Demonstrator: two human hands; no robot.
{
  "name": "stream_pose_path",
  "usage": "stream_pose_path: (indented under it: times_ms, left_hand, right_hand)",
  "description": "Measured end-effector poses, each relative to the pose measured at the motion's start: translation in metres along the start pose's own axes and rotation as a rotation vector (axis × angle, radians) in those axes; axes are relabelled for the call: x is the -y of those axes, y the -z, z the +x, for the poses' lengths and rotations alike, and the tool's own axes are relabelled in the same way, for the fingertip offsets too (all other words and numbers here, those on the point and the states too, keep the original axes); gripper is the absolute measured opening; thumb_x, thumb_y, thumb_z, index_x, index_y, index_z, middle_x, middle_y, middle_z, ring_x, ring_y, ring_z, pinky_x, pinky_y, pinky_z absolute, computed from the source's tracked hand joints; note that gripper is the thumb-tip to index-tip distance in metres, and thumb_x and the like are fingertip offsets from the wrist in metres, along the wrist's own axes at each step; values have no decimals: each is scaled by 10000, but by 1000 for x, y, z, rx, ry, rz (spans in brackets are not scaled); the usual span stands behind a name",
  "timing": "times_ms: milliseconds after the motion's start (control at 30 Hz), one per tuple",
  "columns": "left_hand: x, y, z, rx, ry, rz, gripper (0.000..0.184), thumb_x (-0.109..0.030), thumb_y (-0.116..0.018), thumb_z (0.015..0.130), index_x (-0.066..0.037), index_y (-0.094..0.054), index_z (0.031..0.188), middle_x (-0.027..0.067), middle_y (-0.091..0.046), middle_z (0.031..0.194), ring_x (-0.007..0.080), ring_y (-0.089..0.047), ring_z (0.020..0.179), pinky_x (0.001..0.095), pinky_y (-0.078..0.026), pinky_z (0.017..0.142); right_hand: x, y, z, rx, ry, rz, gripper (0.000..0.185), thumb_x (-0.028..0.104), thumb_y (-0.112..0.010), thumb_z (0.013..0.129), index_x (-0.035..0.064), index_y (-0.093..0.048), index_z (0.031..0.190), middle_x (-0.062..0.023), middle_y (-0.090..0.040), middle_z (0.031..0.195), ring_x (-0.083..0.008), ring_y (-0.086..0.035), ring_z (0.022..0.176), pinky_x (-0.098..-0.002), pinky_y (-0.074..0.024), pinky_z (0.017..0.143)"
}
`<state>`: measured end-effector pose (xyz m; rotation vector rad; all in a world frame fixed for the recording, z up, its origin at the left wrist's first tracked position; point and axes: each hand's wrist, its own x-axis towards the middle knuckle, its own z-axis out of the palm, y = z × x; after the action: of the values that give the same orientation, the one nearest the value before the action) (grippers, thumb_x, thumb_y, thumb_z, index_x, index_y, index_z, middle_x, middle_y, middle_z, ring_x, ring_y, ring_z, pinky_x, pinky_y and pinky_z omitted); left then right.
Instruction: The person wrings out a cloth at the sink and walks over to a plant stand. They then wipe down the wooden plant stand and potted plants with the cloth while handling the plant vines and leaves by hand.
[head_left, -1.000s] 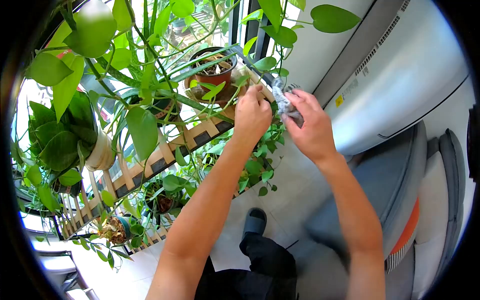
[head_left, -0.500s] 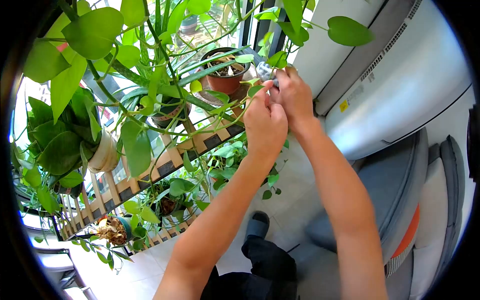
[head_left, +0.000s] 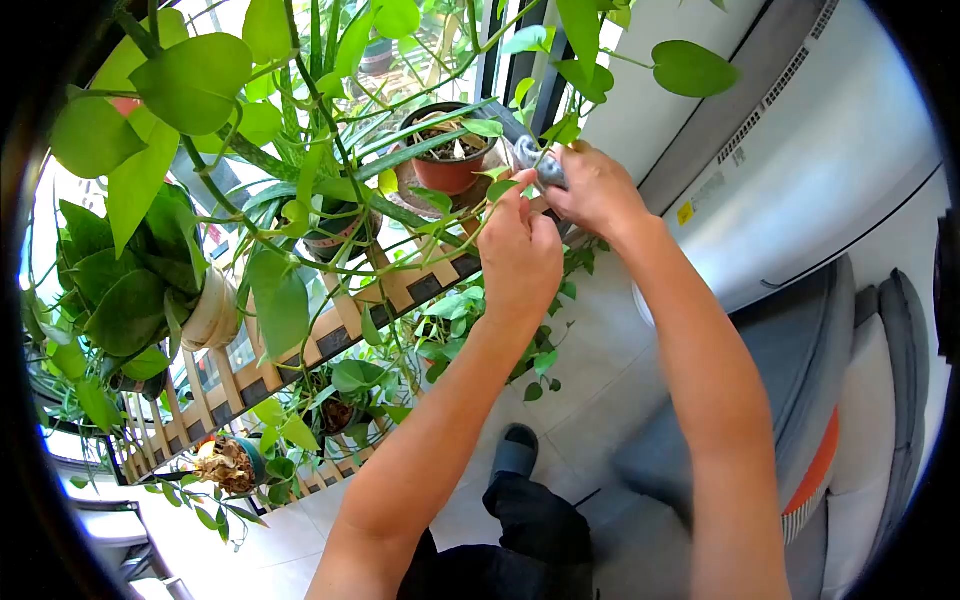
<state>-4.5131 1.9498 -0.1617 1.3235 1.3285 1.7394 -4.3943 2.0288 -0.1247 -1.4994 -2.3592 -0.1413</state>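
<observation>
A slatted plant shelf (head_left: 345, 315) is taking up most of the left side, its near edge running slantwise up toward the hands. A white appliance (head_left: 830, 160) is standing beyond the shelf's right end, with grey padded furniture (head_left: 750, 400) lying just in front of it. A long vine (head_left: 300, 261) is trailing over the shelf, roughly following the near edge toward the right end. A brown pot (head_left: 450, 172) is sitting on the shelf near that end, toward the far edge.

The right hand (head_left: 600, 190) is reaching in past the shelf's right end, its grip clamping a bunched grey cloth (head_left: 547, 172). The left hand (head_left: 522, 245) is hovering over the near edge by the right corner, its grip closing together on the vine, though the exact pinch is partly hidden.

The cloth is lying just past the left fingertips, on the side toward the shelf's far right corner, and the right hand is the nearer one, since it is holding it. Its short long axis is slanting from the right fingertips toward that far corner. Whether the cloth is wrapping around the vine or only sitting beside it, I cannot tell. A small green leaf (head_left: 503, 188) is resting beside the left fingertips.
</observation>
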Motion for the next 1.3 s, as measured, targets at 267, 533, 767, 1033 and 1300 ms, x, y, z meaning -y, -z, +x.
stream_pose_path:
  times_ms: [267,533,767,1033,1300]
  left_hand:
    - [-4,6,-2,21,17,-29,424,51,-472,823,36,-568,1235,156,-637,1151,186,-630,1035,289,-475,949]
    - [-5,10,-5,31,28,-34,421,55,-467,823,51,-560,1234,160,-625,1182,183,-632,1019,275,-479,905]
    - [-6,6,-8,-3,-24,-35,405,59,-460,840,53,-558,1232,191,-590,1259,207,-634,1036,291,-493,893]
    - [-5,13,-13,-14,-42,-22,428,30,-494,801,30,-574,1222,194,-631,910,257,-619,786,356,-498,754]
    - [-10,22,-28,94,3,72,385,32,-500,824,-6,-581,1199,179,-630,970,224,-602,805,321,-484,709]
  right_hand:
    - [-21,25,-66,-7,85,89,389,165,-664,727,35,-640,1093,-173,-633,1029,-367,-614,957,-440,-503,852]
    - [12,31,-54,-223,19,223,358,135,-673,786,28,-623,1124,-172,-624,1048,-371,-616,930,-423,-509,827]
    - [5,-23,-35,-310,133,88,441,58,-698,741,61,-537,1151,-128,-553,1219,-341,-563,1101,-423,-508,888]
    - [-4,46,-53,200,-52,169,288,130,-682,725,12,-662,987,-155,-670,963,-351,-640,893,-397,-520,814]
    - [-86,70,-23,-173,-689,1110,311,235,-606,860,1,-634,1063,-75,-682,922,-168,-642,782,-314,-512,722]
